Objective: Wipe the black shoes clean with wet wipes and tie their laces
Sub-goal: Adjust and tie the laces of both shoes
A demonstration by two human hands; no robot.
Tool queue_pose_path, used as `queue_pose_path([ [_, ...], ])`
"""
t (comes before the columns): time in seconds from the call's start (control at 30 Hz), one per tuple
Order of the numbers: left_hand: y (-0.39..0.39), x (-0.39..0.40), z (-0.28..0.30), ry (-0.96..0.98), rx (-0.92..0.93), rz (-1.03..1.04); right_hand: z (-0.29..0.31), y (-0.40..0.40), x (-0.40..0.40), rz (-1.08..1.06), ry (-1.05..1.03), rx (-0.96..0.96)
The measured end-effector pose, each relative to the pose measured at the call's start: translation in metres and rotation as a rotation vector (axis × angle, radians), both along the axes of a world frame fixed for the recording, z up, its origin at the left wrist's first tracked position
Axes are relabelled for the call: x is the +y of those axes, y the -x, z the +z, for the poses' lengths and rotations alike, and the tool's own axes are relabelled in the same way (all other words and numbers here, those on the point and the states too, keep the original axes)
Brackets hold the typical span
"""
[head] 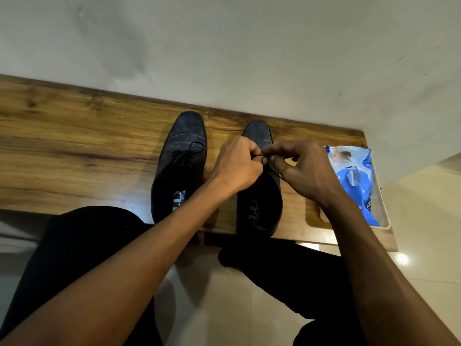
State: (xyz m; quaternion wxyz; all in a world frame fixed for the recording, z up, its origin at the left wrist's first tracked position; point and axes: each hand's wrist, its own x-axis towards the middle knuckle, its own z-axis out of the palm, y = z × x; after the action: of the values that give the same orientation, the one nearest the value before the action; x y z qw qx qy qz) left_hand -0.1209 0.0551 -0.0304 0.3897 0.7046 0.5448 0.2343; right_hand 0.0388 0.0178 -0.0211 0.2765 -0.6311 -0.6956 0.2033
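Two dark, suede-like lace-up shoes are standing side by side on the brown wood-grain table (74,136), toes pointing away from the person, long axes running front to back. The left-hand shoe (184,146) is showing a tied bow over its tongue. The right-hand shoe (259,196) is lying directly under both hands, so the work is sitting at its throat.

The left hand (237,168) is curling its fingers (252,148) tightly and pinching the thin black lace (275,171). The right hand (306,171) is meeting it from the other side, its fingers (277,148) narrowed to a pinch on the same lace. Both hands are equally near; the fingertips are almost touching over the shoe's midline.

Judgement: the second shoe's knot is being formed, and the next pull would run sideways, across the shoe's long axis.

The knot itself, the eyelets and the lace ends are hidden beneath the hands. The blue and white wet-wipe packet (354,181) is lying in a pale tray (385,221) at the table's right end, well apart; its lettering is cut off.
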Motion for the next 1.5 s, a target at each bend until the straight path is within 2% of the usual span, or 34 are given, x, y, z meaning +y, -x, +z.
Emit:
queue_pose_path([
  [0.13,0.001,-0.001,0.001,0.011,-0.015,-0.001,-0.001,-0.003,0.005,-0.037,0.078,0.122],
  [0.33,0.002,-0.001,0.003,-0.002,0.015,-0.015,-0.002,-0.002,0.008,-0.015,0.193,0.205],
  [0.47,0.001,-0.003,0.003,-0.026,0.091,-0.018,-0.002,0.007,0.008,0.001,0.163,-0.013],
  [0.63,0.001,-0.004,0.003,-0.111,0.256,-0.009,0.001,0.029,0.004,-0.086,0.144,-0.454],
  [0.77,0.001,-0.005,-0.002,-0.188,0.287,-0.017,-0.003,0.029,0.002,-0.101,0.180,-0.577],
  [0.83,0.001,-0.005,-0.004,-0.216,0.285,-0.021,-0.004,0.024,0.002,-0.088,0.226,-0.514],
  [0.93,0.001,-0.004,-0.004,-0.225,0.246,-0.016,-0.007,0.019,0.006,-0.077,0.326,-0.257],
  [1.0,0.002,-0.003,-0.004,-0.165,0.167,0.002,-0.006,0.018,0.007,-0.112,0.351,-0.142],
  [1.17,0.001,-0.003,-0.005,0.023,-0.043,0.109,-0.007,0.021,0.003,-0.218,0.153,-0.196],
  [1.33,0.000,-0.005,-0.005,0.311,-0.317,0.219,-0.008,0.017,0.002,-0.261,0.079,-0.042],
  [1.5,-0.001,-0.006,-0.002,0.363,-0.389,0.244,-0.003,0.012,-0.006,-0.189,0.057,-0.024],
])
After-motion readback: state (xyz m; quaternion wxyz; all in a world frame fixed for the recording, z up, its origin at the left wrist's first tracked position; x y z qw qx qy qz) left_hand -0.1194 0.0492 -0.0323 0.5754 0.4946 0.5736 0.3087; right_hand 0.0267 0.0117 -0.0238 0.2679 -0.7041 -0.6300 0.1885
